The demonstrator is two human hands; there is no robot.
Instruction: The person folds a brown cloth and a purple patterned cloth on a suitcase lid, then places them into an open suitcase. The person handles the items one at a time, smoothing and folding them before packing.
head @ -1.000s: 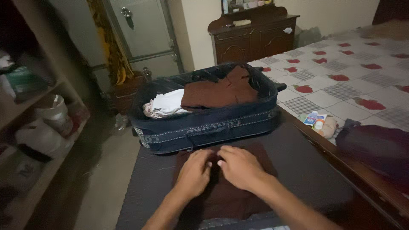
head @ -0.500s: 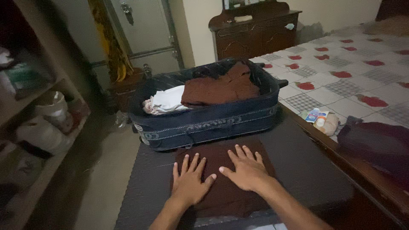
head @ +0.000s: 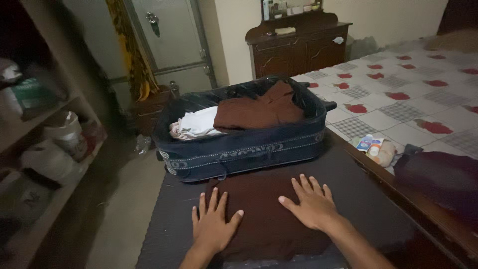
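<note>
Bed with a white quilt patterned in red blotches and grey checks (head: 398, 107) fills the far right. Dark wooden dresser (head: 296, 47) stands far centre against the wall, small bottles on top, too blurred to identify. Grey metal cabinet door (head: 172, 42) far left of it, yellow patterned cloth (head: 130, 55) hanging beside it. Open wooden shelving (head: 35, 149) runs down the left edge, holding pale bags and a white tub.

Dark textured tabletop (head: 368, 199) spans the near centre. On its far end sits an open navy fabric suitcase with pale stitched trim (head: 239, 149). Inside: folded brown garment (head: 259, 109) on the right, white folded cloth (head: 196, 124) on the left, touching each other.

Near side of the suitcase, just beside its front wall: flat folded dark brown cloth (head: 269, 214) lying on the tabletop. Dark bag (head: 438, 174) sits at the right edge, with small white and blue tubes and bottles (head: 373, 147) just to its left on the bed.

Left hand (head: 213, 226): flat, fingers spread, palm down on the left edge of the dark brown cloth, gripping nothing. Right hand (head: 311, 204): same, flat and splayed, pressing on the right part of the cloth. Hands are apart, cloth showing between them.
</note>
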